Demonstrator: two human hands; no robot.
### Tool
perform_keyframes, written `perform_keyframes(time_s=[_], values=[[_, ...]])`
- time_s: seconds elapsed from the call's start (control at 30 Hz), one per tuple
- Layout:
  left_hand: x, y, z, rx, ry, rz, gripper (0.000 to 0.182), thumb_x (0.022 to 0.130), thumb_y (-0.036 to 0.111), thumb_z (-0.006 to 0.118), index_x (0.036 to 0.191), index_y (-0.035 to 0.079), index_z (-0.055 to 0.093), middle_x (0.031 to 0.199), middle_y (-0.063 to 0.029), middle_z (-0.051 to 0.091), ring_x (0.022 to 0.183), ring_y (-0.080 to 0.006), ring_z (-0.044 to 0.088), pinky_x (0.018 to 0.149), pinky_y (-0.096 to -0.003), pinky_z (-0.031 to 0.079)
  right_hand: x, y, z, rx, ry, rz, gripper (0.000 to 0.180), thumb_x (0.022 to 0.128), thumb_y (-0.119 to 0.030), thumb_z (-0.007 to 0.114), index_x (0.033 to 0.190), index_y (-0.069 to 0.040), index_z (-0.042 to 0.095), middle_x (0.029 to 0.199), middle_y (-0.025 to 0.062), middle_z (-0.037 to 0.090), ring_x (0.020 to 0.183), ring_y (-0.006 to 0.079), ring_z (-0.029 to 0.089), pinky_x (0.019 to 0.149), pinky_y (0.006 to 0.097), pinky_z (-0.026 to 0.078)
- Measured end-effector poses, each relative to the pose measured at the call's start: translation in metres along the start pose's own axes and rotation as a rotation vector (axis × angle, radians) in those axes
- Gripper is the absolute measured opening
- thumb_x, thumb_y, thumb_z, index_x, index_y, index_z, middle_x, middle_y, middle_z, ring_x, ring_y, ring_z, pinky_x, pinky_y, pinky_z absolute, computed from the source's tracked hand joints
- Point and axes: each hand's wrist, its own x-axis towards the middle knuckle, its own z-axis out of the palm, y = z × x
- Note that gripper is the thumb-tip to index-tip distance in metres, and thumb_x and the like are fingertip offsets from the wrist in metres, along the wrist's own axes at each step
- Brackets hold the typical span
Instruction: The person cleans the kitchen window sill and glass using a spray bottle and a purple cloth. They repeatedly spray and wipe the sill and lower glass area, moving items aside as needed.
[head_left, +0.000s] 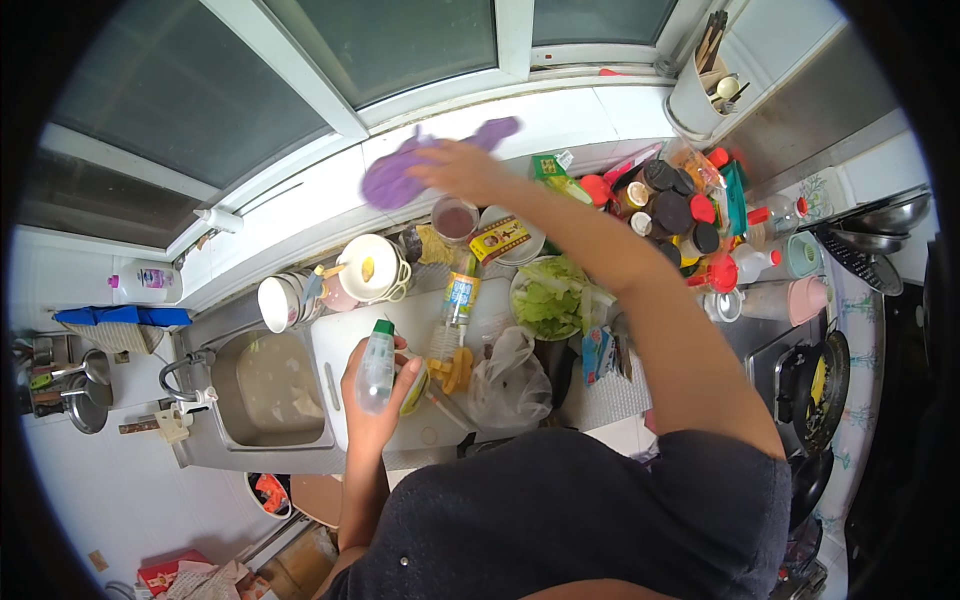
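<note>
My left hand holds a clear plastic bottle with a green cap upright above the white cutting board. A second container with a green and yellow label shows behind my fingers; whether I hold it too is unclear. Stretched out to the window ledge, my right hand grips a purple cloth, which lies spread over the white tiles. Both the hand and the cloth are slightly blurred. Under my right wrist are a bowl of dark red contents and a yellow box.
A sink with cloudy water lies left, beside stacked bowls. Lettuce fills a bowl near a plastic bag. A knife rests on the board. Several seasoning jars crowd the right; a frying pan stands beyond.
</note>
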Motion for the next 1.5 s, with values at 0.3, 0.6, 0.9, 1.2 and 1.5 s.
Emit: perform_keyframes(time_s=[0.3,0.6,0.9,1.2,1.5], values=[[-0.001,-0.016,0.022,-0.025,-0.086,-0.003,0.031,0.085,0.016,0.080,0.106,0.000,0.065,0.090,-0.0077,0.065,0.076,-0.0159,0.063,0.073,-0.0303,0.051,-0.238,0.154,-0.155,-0.090,-0.164,0.901,0.052,0.106,-0.048,0.032,0.146,-0.022,0.052,0.156,0.0157,0.042,0.143,0.0373,0.039,0.121,0.0461,0.027],[-0.004,-0.025,0.031,-0.018,-0.131,0.047,0.031,0.084,0.014,0.080,0.106,0.000,0.065,0.092,-0.0088,0.066,0.079,-0.0171,0.064,0.075,-0.0316,0.051,-0.147,0.132,-0.072,0.211,0.061,0.765,0.039,0.100,-0.041,0.052,0.124,-0.016,0.071,0.136,0.0173,0.061,0.131,0.0342,0.053,0.112,0.0457,0.039],[-0.013,-0.024,0.013,-0.056,-0.032,0.014,0.030,0.084,0.011,0.080,0.108,-0.001,0.065,0.095,-0.0080,0.065,0.079,-0.0154,0.062,0.075,-0.0302,0.050,-0.107,0.060,-0.094,-0.170,0.637,0.731,0.011,0.087,-0.009,0.063,0.093,-0.007,0.072,0.101,0.0161,0.072,0.092,0.0338,0.066,0.090,0.0448,0.046],[-0.011,-0.036,0.007,0.019,-0.072,0.027,0.031,0.085,0.012,0.078,0.109,0.000,0.063,0.095,-0.0067,0.065,0.080,-0.0149,0.063,0.074,-0.0293,0.050,-0.176,0.057,-0.091,-0.234,0.430,1.355,0.030,0.084,-0.013,0.064,0.111,-0.005,0.055,0.105,0.0281,0.057,0.097,0.0462,0.058,0.087,0.0526,0.047],[-0.011,-0.054,0.002,0.023,-0.066,0.085,0.034,0.086,0.008,0.077,0.115,0.001,0.062,0.104,-0.0053,0.065,0.082,-0.0128,0.061,0.076,-0.0286,0.050,-0.126,-0.018,-0.034,-0.153,0.255,1.082,0.018,0.082,-0.020,0.076,0.089,-0.005,0.069,0.082,0.0179,0.068,0.080,0.0385,0.066,0.073,0.0467,0.052]])
